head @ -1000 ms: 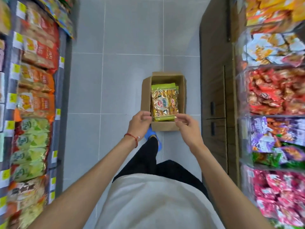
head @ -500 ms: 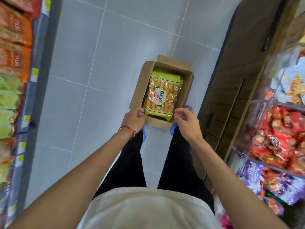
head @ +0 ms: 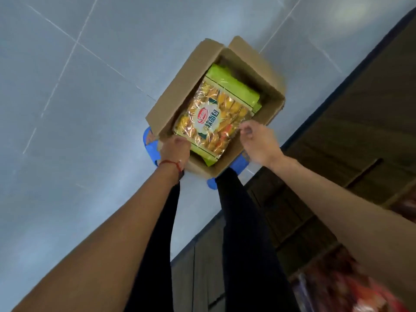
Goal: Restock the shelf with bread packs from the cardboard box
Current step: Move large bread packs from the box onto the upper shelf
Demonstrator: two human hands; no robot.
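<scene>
An open cardboard box [head: 171, 102] sits on the floor between my feet. On top inside lies a bread pack [head: 213, 118], clear film over yellow-orange buns, with green ends and a round label. A second green pack [head: 257, 106] peeks out from under its far end. My left hand [head: 174, 147], a red string on the wrist, is closed on the pack's near-left corner by the box wall. My right hand [head: 258, 143] pinches the pack's right edge with curled fingers. The fingertips of both hands are partly hidden.
Grey floor tiles [head: 78, 109] spread to the left and beyond the box. A dark wooden cabinet [head: 337, 131] runs along the right side. Blurred red snack bags on a shelf [head: 349, 289] fill the bottom right. My blue shoes [head: 150, 145] flank the box's near end.
The view has dropped much closer to the box and tilted, and the left shelves are out of sight. Both hands stay at the pack's near end, with the right one now further up its edge.
</scene>
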